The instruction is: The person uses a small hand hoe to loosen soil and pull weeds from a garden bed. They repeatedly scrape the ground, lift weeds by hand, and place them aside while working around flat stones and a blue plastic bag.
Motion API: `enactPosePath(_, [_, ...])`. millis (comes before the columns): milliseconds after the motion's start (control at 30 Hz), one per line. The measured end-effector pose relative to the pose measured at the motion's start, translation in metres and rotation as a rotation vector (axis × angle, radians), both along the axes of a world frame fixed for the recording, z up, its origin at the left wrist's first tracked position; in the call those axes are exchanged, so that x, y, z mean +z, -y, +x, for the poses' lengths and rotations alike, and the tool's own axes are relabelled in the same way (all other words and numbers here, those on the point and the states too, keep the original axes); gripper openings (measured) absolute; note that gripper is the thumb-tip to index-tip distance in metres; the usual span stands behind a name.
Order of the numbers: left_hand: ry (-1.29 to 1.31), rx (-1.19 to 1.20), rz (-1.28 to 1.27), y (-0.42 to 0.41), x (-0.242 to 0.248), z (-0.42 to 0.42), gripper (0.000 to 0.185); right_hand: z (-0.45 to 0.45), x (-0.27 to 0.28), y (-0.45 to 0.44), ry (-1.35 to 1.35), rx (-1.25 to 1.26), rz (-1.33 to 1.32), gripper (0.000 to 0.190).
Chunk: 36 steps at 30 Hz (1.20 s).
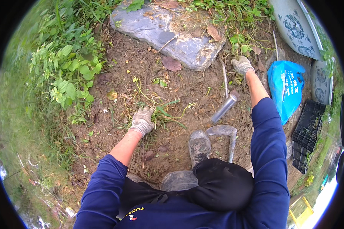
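My left hand point(143, 121), in a dirty knit work glove, rests palm down on a loose heap of weeds point(166, 114) on the bare soil. Green blades and thin stems spread out beside its fingers; the palm is hidden. Farther off to the right, my right hand point(242, 66) wears a matching glove and reaches down to the soil by low green weeds point(238, 40). Its fingertips are not clear, so any hold is uncertain. Between my arms lies a shiny metal tube point(224, 108) with a rusty piece at its far end. A bent flat metal bar point(232, 140) lies nearer me.
A large flat stone point(172, 34) lies ahead, with a dry stick point(224, 77) near its right end. Leafy plants point(71, 77) grow at left. On the right are a blue plastic bag point(286, 88) bearing writing, blue-patterned vessels point(296, 28) and black plastic crates point(308, 126). My muddy shoe point(199, 146) is close.
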<state>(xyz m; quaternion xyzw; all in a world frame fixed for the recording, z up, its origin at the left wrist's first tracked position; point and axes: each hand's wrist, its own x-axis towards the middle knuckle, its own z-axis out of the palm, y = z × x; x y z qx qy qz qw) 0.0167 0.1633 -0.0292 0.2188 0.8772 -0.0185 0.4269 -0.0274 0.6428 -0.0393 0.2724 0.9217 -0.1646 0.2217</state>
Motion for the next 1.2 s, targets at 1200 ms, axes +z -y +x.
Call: enactPosePath(1200, [0.005, 0.016, 0.014, 0.0, 0.002, 0.0, 0.069, 0.041, 0.002, -0.026, -0.501, -0.671, -0.384, 0.032])
